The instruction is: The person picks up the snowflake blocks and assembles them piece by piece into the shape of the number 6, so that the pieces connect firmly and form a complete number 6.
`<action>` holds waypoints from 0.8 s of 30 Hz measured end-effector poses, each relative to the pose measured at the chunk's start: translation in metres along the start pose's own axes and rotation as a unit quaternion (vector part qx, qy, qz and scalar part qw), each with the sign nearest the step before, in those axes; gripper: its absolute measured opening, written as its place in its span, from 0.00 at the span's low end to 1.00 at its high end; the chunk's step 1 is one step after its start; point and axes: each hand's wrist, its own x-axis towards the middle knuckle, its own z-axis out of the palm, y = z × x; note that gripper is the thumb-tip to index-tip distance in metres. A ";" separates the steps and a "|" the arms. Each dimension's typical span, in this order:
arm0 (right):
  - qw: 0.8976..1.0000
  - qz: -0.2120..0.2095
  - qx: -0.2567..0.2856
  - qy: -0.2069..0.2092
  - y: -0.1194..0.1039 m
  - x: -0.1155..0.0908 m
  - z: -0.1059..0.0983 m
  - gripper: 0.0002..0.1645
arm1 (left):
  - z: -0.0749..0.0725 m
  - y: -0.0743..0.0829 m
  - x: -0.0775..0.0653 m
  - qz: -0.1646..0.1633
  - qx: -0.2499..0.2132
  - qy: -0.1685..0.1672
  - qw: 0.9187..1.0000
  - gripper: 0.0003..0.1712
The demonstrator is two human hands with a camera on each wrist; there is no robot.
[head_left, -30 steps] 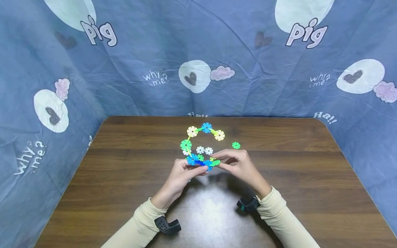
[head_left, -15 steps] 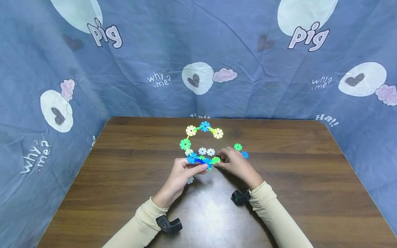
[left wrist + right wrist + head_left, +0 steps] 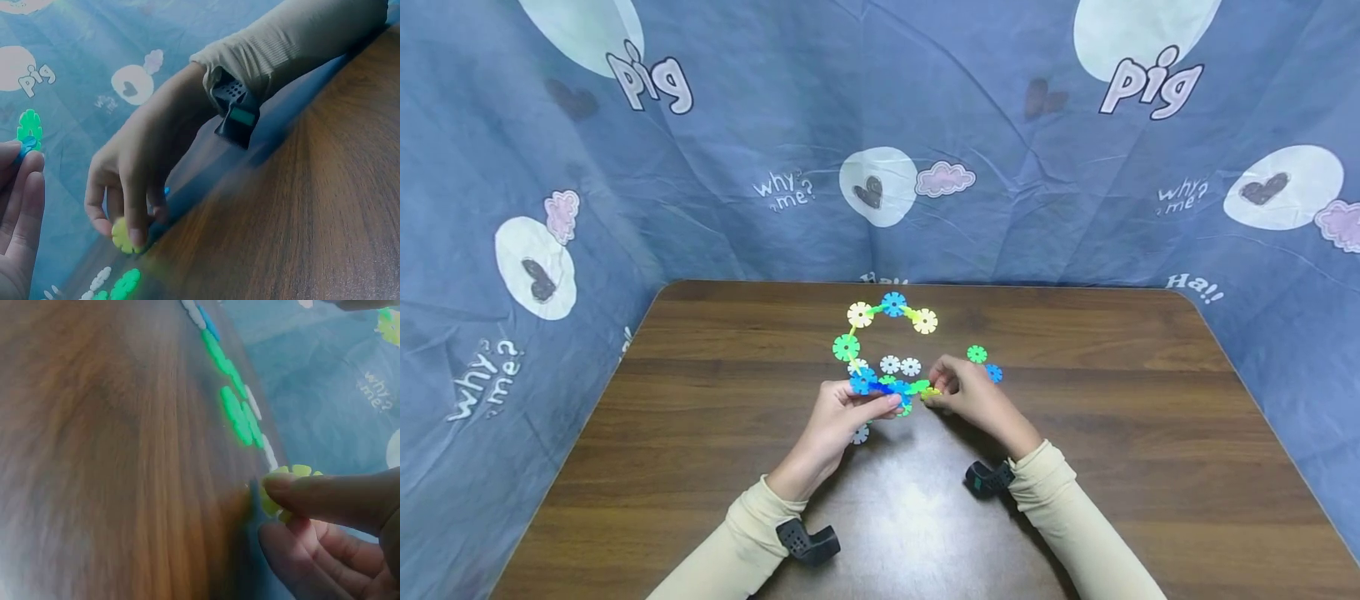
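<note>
My left hand (image 3: 838, 425) pinches, between thumb and fingers, a blue snowflake disc in a curved chain of interlocked snowflake discs (image 3: 846, 347). Yellow, blue and green discs make up this chain, which arcs up and round to a yellow end disc (image 3: 925, 321). A green disc (image 3: 29, 128) stands at its near end. With thumb and fingers my right hand (image 3: 977, 400) pinches a yellow snowflake disc (image 3: 122, 237), just right of the chain and low over the table. In the right wrist view the thumb covers part of that yellow disc (image 3: 302, 470).
Loose discs lie on the wooden table (image 3: 700, 467): white ones (image 3: 911, 367) behind the chain, a green one (image 3: 977, 354) and a blue one (image 3: 994, 372) beyond my right hand, a white one (image 3: 860, 434) by my left wrist. A printed blue cloth (image 3: 775, 242) hangs behind.
My right hand has left the chain's green end, moved slightly right and down, and taken hold of the yellow disc. My left hand keeps its grip, nearly still.
</note>
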 end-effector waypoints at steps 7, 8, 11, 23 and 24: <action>0.975 0.006 0.222 0.013 -0.017 -0.023 -0.024 0.14 | 0.001 -0.001 0.000 0.010 -0.003 -0.009 1.000 0.16; 0.969 0.002 0.247 0.014 -0.020 -0.026 -0.027 0.15 | 0.001 -0.001 0.000 0.012 -0.002 -0.010 1.000 0.16; 0.959 -0.013 0.284 0.007 -0.031 -0.033 -0.035 0.17 | 0.001 -0.001 0.000 0.018 0.002 -0.011 1.000 0.17; 0.967 -0.040 0.252 0.001 -0.038 -0.037 -0.037 0.16 | 0.002 -0.001 -0.001 0.016 0.004 -0.021 1.000 0.17; 0.968 -0.045 0.246 -0.002 -0.037 -0.037 -0.037 0.16 | 0.002 -0.001 -0.001 0.016 0.004 -0.022 1.000 0.17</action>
